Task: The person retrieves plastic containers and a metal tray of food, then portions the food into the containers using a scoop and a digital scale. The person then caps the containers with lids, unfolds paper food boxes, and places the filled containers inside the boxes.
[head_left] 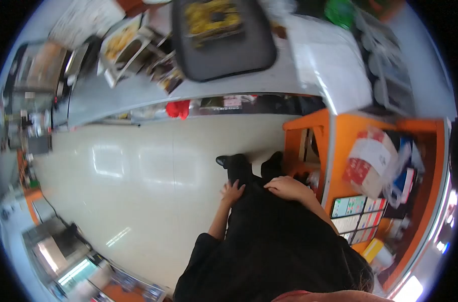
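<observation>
My left hand (232,192) lies on my black trousers near the knee, fingers spread and holding nothing. On the black cloth at my other thigh rests my right hand (285,187), its fingers stretched out and partly hidden from this angle; I see nothing held in it. A black shoe (222,161) shows beyond my left hand. Close by on the right are several lit screens (357,217), phone-like, on the orange unit. Above them sits a red and white bundle (371,160) in clear plastic.
Ahead runs a grey counter (123,98) bearing a black tray (229,65) with a container of yellow food (214,20). An orange stool (305,122) stands beneath it. White plastic packaging (329,60) drapes over the counter's right end. Pale tiled floor (153,201) extends left towards kitchen equipment (53,246).
</observation>
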### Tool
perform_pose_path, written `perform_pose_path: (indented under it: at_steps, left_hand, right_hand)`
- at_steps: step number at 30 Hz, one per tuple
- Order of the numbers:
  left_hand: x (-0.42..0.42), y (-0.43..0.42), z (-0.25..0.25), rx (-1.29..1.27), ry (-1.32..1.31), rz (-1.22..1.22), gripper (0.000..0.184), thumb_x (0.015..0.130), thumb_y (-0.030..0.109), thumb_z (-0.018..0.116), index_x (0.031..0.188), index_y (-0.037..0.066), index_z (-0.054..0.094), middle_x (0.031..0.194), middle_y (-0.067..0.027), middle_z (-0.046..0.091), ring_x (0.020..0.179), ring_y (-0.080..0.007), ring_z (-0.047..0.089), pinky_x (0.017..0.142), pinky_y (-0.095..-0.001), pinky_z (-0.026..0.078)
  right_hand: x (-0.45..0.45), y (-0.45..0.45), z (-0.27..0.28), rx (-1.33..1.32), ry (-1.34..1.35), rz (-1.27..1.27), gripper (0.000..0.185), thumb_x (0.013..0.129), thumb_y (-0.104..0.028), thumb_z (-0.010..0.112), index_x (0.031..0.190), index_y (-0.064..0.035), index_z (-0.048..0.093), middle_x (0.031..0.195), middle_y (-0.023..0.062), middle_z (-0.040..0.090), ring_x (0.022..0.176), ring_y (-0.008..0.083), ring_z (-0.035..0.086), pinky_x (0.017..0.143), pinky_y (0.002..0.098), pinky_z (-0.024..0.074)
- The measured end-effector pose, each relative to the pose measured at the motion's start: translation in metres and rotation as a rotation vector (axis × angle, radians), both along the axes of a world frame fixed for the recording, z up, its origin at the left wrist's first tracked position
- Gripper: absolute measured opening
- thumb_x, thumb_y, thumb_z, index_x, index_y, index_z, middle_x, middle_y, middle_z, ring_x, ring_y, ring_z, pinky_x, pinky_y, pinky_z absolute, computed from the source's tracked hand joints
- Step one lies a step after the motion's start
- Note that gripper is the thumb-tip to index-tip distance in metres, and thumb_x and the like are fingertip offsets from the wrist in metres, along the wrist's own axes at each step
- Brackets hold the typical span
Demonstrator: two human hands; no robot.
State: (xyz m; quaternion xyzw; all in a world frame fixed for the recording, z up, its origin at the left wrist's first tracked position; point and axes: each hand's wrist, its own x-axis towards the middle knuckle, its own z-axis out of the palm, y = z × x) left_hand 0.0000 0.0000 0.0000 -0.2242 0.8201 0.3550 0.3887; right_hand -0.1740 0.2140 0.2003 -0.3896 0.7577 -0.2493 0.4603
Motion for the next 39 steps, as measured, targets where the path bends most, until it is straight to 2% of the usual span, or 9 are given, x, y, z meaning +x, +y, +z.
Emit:
perform_pose_path:
  at_steps: [2, 4, 8, 11, 16, 21, 27, 31, 39]
  left_hand:
    - [0.069, 0.018, 0.019, 0.236, 0.252, 0.519, 0.050, 0.083, 0.032, 0.047, 0.121, 0.000, 0.038, 0.120, -0.0213, 0.045, 0.111, -0.0343, 0.043, 0.095, -0.0437, 0.032]
    - [0.074, -0.068, 0.015, 0.341, -0.031, 1.287, 0.042, 0.084, 0.027, 0.045, 0.112, -0.004, 0.045, 0.110, -0.0219, 0.052, 0.102, -0.0322, 0.050, 0.089, -0.0377, 0.038]
    - [0.216, -0.080, -0.017, -0.284, 0.120, 1.201, 0.032, 0.085, 0.023, 0.040, 0.105, 0.000, 0.050, 0.099, -0.0132, 0.057, 0.092, -0.0228, 0.054, 0.076, -0.0338, 0.044]
    - [0.211, -0.113, 0.040, 0.136, -0.259, 1.779, 0.030, 0.085, 0.021, 0.039, 0.103, 0.002, 0.052, 0.094, -0.0099, 0.057, 0.087, -0.0194, 0.055, 0.072, -0.0303, 0.044]
    - [0.233, -0.203, 0.011, 0.080, 0.219, 1.792, 0.029, 0.083, 0.021, 0.043, 0.100, 0.000, 0.053, 0.093, -0.0110, 0.057, 0.081, -0.0180, 0.056, 0.069, -0.0285, 0.044]
    - [0.150, -0.327, -0.024, 0.010, 0.238, 1.764, 0.026, 0.086, 0.019, 0.043, 0.100, 0.000, 0.053, 0.091, -0.0112, 0.057, 0.079, -0.0174, 0.055, 0.073, -0.0279, 0.044]
    - [0.017, -0.438, -0.053, 0.418, 0.583, 1.802, 0.022, 0.088, 0.014, 0.046, 0.104, 0.000, 0.051, 0.095, -0.0073, 0.056, 0.088, -0.0134, 0.053, 0.079, -0.0257, 0.041]
    - [-0.017, -0.501, -0.110, 0.439, 0.428, 1.678, 0.020, 0.086, 0.010, 0.047, 0.103, 0.001, 0.051, 0.092, -0.0068, 0.056, 0.087, -0.0125, 0.053, 0.078, -0.0244, 0.041]
    - [-0.119, -0.643, -0.211, 0.722, 0.555, 1.775, 0.049, 0.075, 0.024, 0.064, 0.116, 0.004, 0.043, 0.110, -0.0143, 0.048, 0.100, -0.0210, 0.049, 0.082, -0.0317, 0.041]
  right_hand:
    - [-0.003, 0.011, -0.014, -0.183, -0.381, -0.168, 0.027, 0.083, -0.010, 0.047, 0.109, -0.0053, 0.052, 0.095, 0.0108, 0.059, 0.089, 0.0221, 0.057, 0.079, 0.0314, 0.0435]
    - [-0.031, -0.088, -0.067, -0.205, -0.120, -0.192, 0.024, 0.083, -0.008, 0.044, 0.104, -0.0027, 0.054, 0.092, 0.0111, 0.059, 0.085, 0.0206, 0.057, 0.076, 0.0289, 0.0437]
    - [-0.043, -0.079, -0.221, 0.129, -0.159, -0.301, 0.023, 0.083, -0.008, 0.042, 0.101, -0.0026, 0.056, 0.092, 0.0105, 0.058, 0.083, 0.0205, 0.056, 0.075, 0.0300, 0.0430]
    - [-0.081, -0.070, -0.291, 0.606, 0.014, -0.039, 0.026, 0.084, -0.011, 0.040, 0.103, -0.0047, 0.056, 0.090, 0.0108, 0.058, 0.082, 0.0206, 0.056, 0.074, 0.0312, 0.0434]
    - [-0.089, -0.280, -0.298, 0.486, 0.151, 0.306, 0.035, 0.086, -0.028, 0.039, 0.108, -0.0046, 0.054, 0.101, 0.0177, 0.057, 0.094, 0.0286, 0.054, 0.081, 0.0365, 0.0412]
    - [-0.080, -0.569, -0.332, -0.063, 0.262, 0.205, 0.022, 0.081, -0.018, 0.048, 0.093, -0.0021, 0.059, 0.088, 0.0165, 0.061, 0.085, 0.0224, 0.058, 0.073, 0.0334, 0.0441]
    - [-0.121, -0.823, -0.411, 0.028, 0.644, -0.099, 0.029, 0.075, -0.024, 0.054, 0.094, -0.0028, 0.057, 0.088, 0.0169, 0.060, 0.084, 0.0326, 0.056, 0.074, 0.0414, 0.0431]
    - [-0.134, -0.899, -0.454, 0.054, 0.953, -0.060, 0.031, 0.075, -0.028, 0.054, 0.094, -0.0032, 0.057, 0.091, 0.0178, 0.059, 0.088, 0.0337, 0.054, 0.075, 0.0413, 0.0425]
    - [-0.128, -0.882, -0.416, -0.177, 0.364, -0.221, 0.018, 0.079, -0.019, 0.058, 0.080, -0.0020, 0.060, 0.072, 0.0042, 0.060, 0.069, 0.0121, 0.055, 0.062, 0.0258, 0.0425]
